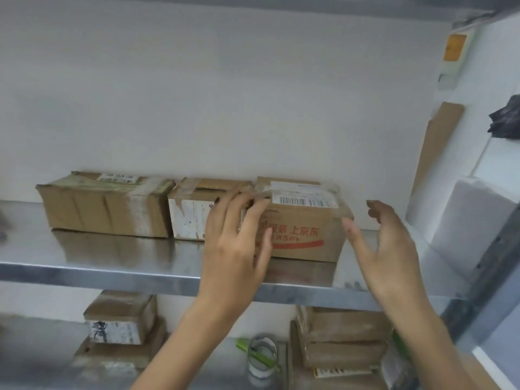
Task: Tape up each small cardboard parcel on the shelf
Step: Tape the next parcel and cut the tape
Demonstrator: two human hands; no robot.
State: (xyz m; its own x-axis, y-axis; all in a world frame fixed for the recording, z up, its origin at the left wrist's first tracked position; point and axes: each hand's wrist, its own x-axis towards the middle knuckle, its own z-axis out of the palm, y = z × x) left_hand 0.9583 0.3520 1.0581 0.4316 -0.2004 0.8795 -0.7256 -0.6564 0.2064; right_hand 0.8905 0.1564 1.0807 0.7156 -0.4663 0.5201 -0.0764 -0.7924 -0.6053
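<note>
The red-printed cardboard parcel (306, 235) sits right of centre on the steel shelf (112, 266), last in a row of three, with clear tape glinting across its top. The step looks like pressing that tape flat. It is best rubbed firmly from the top over the edges, with the box steadied so it cannot slide back. The left hand (236, 243) lies open, fingers spread on the parcel's upper left front. The right hand (388, 249) is open too, loosely curved and holding nothing, its thumb by the parcel's right corner. The tape roll (261, 358) lies at the bottom of the frame.
</note>
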